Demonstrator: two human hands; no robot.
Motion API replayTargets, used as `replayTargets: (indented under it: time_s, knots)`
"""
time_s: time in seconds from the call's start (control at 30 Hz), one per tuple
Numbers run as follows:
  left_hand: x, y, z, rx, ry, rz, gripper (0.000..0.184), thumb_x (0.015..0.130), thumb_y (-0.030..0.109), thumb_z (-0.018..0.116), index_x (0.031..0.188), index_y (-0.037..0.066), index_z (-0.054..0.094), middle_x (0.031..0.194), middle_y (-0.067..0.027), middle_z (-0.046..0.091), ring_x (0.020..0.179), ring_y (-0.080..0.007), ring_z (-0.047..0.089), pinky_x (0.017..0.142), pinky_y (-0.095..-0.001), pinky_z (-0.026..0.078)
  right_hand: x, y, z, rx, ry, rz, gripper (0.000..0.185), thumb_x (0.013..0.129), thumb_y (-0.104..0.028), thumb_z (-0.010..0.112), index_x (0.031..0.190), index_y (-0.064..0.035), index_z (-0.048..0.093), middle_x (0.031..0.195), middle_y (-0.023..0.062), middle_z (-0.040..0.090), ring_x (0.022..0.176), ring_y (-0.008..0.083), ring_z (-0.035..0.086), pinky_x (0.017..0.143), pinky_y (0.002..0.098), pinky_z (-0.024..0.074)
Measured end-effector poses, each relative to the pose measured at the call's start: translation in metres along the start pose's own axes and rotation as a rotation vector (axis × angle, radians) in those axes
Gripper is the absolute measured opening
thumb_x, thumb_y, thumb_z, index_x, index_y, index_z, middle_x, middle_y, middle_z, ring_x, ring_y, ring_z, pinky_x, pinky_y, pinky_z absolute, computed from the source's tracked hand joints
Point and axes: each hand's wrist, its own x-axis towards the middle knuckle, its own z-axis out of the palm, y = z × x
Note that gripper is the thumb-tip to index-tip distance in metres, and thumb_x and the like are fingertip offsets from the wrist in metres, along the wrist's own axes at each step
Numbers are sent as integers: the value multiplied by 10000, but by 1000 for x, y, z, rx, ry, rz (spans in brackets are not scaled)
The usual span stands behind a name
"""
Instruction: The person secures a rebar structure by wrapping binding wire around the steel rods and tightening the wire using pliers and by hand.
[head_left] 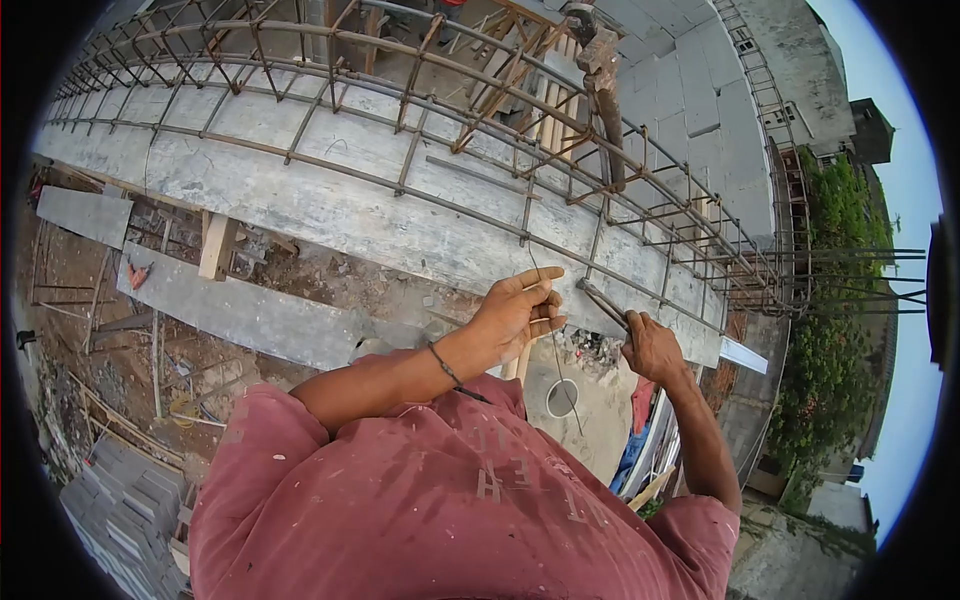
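My left hand (510,315) is in front of the pale formwork board, its index finger extended and the other fingers curled. A thin tie wire (565,385) runs past its fingertips and hangs down below them; the fingers appear to pinch it. To the right, my right hand (655,348) is wrapped round the handles of metal pincers (605,303), whose head points up and left toward the rebar cage (400,189). The pincers' head is close to the cage's lower bar, and I cannot tell whether it touches anything.
The cage lies along a long grey board (350,212). A worn hammer (603,95) hangs over its bars. Light block walls (670,90) stand beyond. Below are another board (240,305), a round pipe opening (562,398) and stacked grey blocks (125,510). Rebar ends jut out at right.
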Motion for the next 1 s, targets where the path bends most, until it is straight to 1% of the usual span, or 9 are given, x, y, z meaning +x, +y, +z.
replayTargets:
  time_s: [0.1,0.2,0.3,0.53,0.67,0.8,0.83,0.9,1.0]
  knots:
    - [0,-4,4,26,26,-15,352,1076,151,544,1418,67,549,908,-36,646,795,-114,638,794,-314,611,-1,-9,-32,-15,-6,32,304,867,-163,676,1096,-2,559,927,235,676,850,457,686,751,535,543]
    - [-1,-3,7,37,40,-24,352,1078,154,541,1424,86,545,937,-57,655,776,-118,636,792,-317,621,-1,-31,-81,-163,55,75,201,869,-155,670,1001,-16,609,922,200,681,856,447,673,744,522,538]
    - [-2,-4,8,62,52,-29,341,1078,140,538,1412,70,544,980,-104,677,764,-131,648,829,-343,636,14,-63,-139,-404,258,-154,123,906,-161,629,928,-52,682,870,157,687,835,386,658,716,499,525]
    - [30,-21,16,102,-9,43,308,1075,119,542,1368,27,565,1069,-151,737,912,-176,697,846,-289,566,74,-105,-167,-468,-52,156,415,1062,-237,413,883,16,690,835,242,700,800,412,698,691,521,548]
    - [36,-25,25,62,14,89,268,1073,115,548,1315,8,592,1098,-145,741,967,-171,697,848,-277,526,87,-109,-163,-427,80,161,444,1068,-242,401,868,36,683,880,283,688,801,443,694,726,533,558]
    - [34,-26,25,-20,12,73,263,1082,122,534,1313,11,594,1085,-138,739,1046,-171,692,872,-274,521,87,-127,-162,-441,-63,200,426,1002,-182,497,1340,73,546,1205,311,587,1013,478,664,880,634,524]
    - [33,-26,24,-22,8,65,263,1082,122,534,1313,11,594,1085,-138,739,1046,-171,692,872,-274,521,87,-136,-163,-442,-69,208,426,1002,-182,497,1340,73,546,1205,311,587,1013,478,664,880,634,524]
    - [30,-23,22,-31,5,31,267,1083,123,532,1316,6,590,1082,-136,734,1041,-173,692,889,-278,525,90,-157,-167,-484,-197,311,663,936,-120,579,1530,58,343,1359,286,470,1144,490,611,967,745,448]
    - [29,-21,20,-32,-12,30,269,1082,112,528,1321,3,586,1078,-130,729,1017,-175,692,903,-278,527,91,-166,-161,-525,-193,342,777,896,-129,671,1547,79,301,1397,285,431,1198,497,576,1001,806,379]
